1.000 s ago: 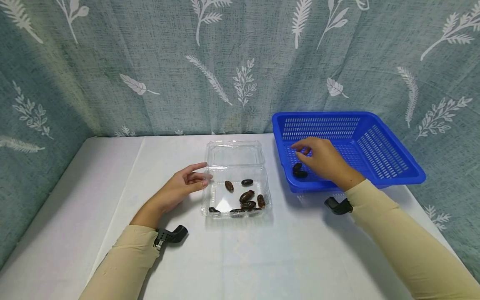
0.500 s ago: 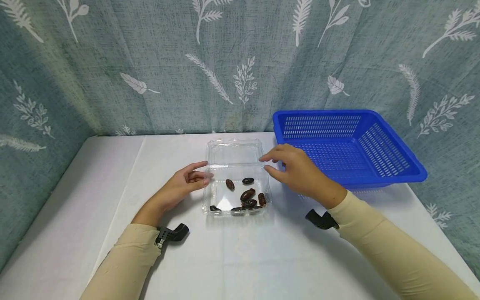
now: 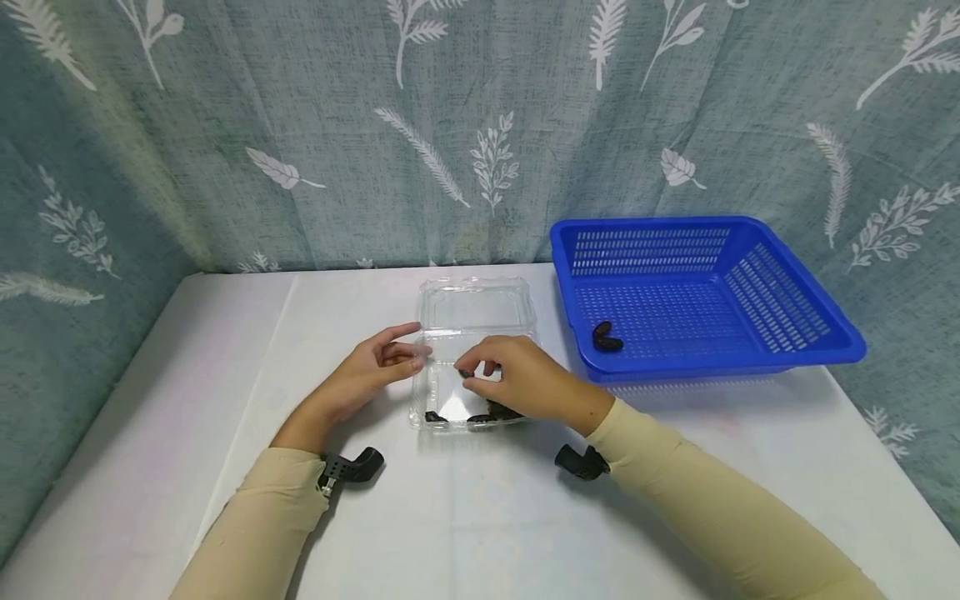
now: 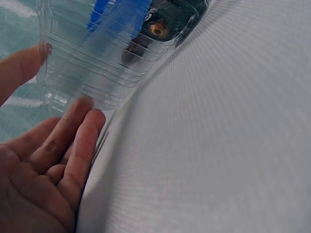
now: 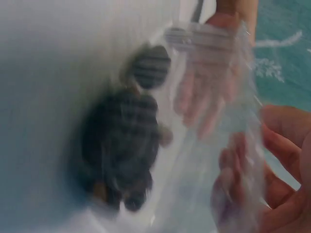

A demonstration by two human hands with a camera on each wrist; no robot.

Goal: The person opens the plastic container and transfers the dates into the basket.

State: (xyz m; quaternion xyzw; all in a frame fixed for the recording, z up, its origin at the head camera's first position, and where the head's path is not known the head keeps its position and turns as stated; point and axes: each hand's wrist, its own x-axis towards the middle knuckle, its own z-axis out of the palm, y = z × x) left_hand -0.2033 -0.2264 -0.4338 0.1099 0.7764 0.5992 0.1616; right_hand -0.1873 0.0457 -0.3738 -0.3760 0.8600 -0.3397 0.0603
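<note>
A clear plastic clamshell box (image 3: pixel 478 306) stands on the table with its lid laid back. Several dark brown dates (image 3: pixel 501 411) lie along its near side, partly hidden behind my right hand (image 3: pixel 534 379). That hand reaches into the box, its thumb and index finger pinching one date (image 3: pixel 466 373). Motion blur covers the dates (image 5: pixel 121 141) in the right wrist view. At the box's left side, my left hand (image 3: pixel 360 375) touches the wall with extended fingers. The left wrist view shows those fingertips (image 4: pixel 90 114) against the clear wall (image 4: pixel 82 68).
To the right stands a blue slotted plastic basket (image 3: pixel 750 362), with two dates (image 3: pixel 607 337) in its near left corner. A white cloth (image 3: pixel 487 517) covers the table. Behind hangs a green curtain (image 3: pixel 345 150) with a white leaf print.
My right hand has moved left from over the basket, past the box's right edge, to a date inside the box. The left hand has stayed at the box's side.
</note>
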